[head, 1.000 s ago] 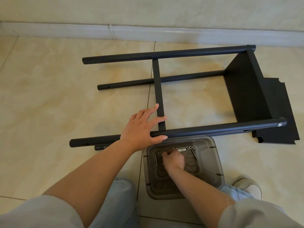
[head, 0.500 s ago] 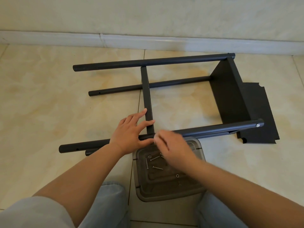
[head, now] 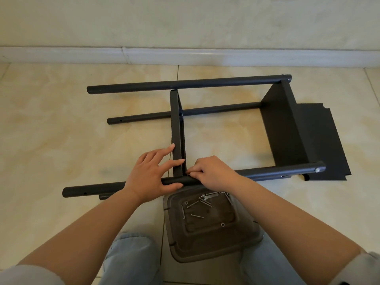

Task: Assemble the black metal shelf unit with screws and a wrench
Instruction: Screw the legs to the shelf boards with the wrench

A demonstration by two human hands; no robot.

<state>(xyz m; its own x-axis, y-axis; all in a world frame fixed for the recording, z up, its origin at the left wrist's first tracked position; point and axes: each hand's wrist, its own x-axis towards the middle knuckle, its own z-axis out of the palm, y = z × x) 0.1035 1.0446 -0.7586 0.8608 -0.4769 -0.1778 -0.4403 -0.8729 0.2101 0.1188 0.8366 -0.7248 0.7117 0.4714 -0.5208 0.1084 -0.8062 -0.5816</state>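
The black metal shelf frame lies on its side on the tiled floor, with long tube legs such as the near one and a fitted shelf panel at the right end. A second shelf stands edge-up between the tubes at the middle. My left hand rests on the near tube with straight fingers touching that shelf's corner. My right hand has its fingers curled and pinches something small, apparently a screw, at the joint of shelf and tube. Loose screws lie in a grey plastic tray.
A flat black panel lies on the floor to the right of the frame. The white skirting board and wall run along the back. My knees in light jeans flank the tray near the bottom edge.
My right hand left the tray and moved up to the joint of the middle shelf and the near tube. My left hand stayed on the tube. The view shifted slightly.
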